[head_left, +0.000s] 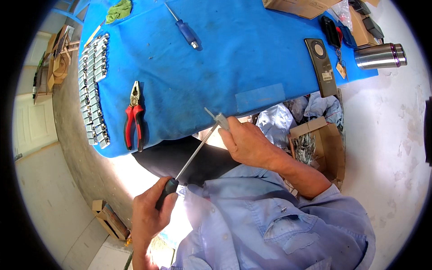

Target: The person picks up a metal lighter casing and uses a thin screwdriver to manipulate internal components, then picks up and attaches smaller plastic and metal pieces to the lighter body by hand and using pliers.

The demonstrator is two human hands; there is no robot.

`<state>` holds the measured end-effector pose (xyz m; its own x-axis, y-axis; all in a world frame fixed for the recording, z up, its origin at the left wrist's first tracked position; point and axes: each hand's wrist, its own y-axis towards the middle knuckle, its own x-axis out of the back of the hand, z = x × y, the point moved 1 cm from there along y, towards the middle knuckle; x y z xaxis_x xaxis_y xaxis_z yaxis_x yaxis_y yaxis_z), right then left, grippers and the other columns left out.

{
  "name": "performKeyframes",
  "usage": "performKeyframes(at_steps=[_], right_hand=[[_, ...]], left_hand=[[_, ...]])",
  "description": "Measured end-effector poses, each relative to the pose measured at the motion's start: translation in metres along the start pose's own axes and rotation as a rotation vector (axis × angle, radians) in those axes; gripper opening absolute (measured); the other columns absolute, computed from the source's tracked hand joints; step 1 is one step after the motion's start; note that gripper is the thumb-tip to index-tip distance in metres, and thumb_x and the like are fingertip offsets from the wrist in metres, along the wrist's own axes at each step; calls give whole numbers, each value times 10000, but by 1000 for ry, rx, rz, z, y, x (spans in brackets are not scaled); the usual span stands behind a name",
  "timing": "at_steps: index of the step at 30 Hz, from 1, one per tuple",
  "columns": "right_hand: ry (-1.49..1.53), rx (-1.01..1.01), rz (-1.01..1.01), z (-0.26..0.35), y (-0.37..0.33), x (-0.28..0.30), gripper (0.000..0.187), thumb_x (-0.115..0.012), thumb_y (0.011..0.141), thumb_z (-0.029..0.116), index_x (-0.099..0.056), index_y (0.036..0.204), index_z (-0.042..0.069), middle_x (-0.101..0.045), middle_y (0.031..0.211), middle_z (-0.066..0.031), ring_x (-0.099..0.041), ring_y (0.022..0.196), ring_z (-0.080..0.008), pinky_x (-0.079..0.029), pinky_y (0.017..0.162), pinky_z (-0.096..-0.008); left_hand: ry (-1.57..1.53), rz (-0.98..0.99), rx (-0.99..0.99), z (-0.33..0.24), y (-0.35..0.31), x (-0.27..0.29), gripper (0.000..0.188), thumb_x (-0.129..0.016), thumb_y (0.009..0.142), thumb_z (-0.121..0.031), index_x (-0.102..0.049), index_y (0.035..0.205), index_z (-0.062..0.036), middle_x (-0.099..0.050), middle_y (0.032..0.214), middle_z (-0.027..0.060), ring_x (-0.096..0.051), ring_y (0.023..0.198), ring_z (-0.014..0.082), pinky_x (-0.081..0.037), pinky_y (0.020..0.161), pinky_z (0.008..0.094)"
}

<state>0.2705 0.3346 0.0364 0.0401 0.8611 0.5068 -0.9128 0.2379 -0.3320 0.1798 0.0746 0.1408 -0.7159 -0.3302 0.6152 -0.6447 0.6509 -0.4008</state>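
Our left hand grips a long steel-shafted screwdriver, tip at one o'clock meeting one small grey metal part pinched by our right hand at the blue table edge.

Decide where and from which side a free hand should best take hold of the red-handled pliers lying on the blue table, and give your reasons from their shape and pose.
Probably best to grip the pliers by the two red handles, coming from the table's near edge. They lie flat with the metal jaws pointing away, and the handles reach toward the person, slightly spread, with bare cloth on either side. The row of small metal parts lies to their left, so approach from above or from the right.
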Motion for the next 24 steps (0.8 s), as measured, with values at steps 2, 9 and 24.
performKeyframes(at_steps=[2,9,24], right_hand=[[-31,38,-22,-3,0,-3,295,-568,1010,222,-485,960,-57,-615,663,-262,-624,645,-480,-466,603,-574],[-8,45,-62,-3,-1,-7,287,-564,1009,207,-478,962,-62,-612,654,-258,-622,631,-478,-467,594,-570],[43,-7,7,3,-1,3,262,-524,1024,213,-477,1006,-44,-636,748,-284,-621,705,-493,-451,643,-590]], left_hand=[[-93,74,66,3,4,6,309,-707,918,-138,-664,1190,3,-646,719,128,-614,582,177,-475,560,308],[-387,185,278,32,5,-1,344,-695,935,-227,-680,1148,43,-616,700,23,-543,620,72,-434,567,249],[85,46,-21,10,11,12,315,-699,903,-125,-664,1198,-21,-699,831,164,-690,646,282,-525,619,335]])
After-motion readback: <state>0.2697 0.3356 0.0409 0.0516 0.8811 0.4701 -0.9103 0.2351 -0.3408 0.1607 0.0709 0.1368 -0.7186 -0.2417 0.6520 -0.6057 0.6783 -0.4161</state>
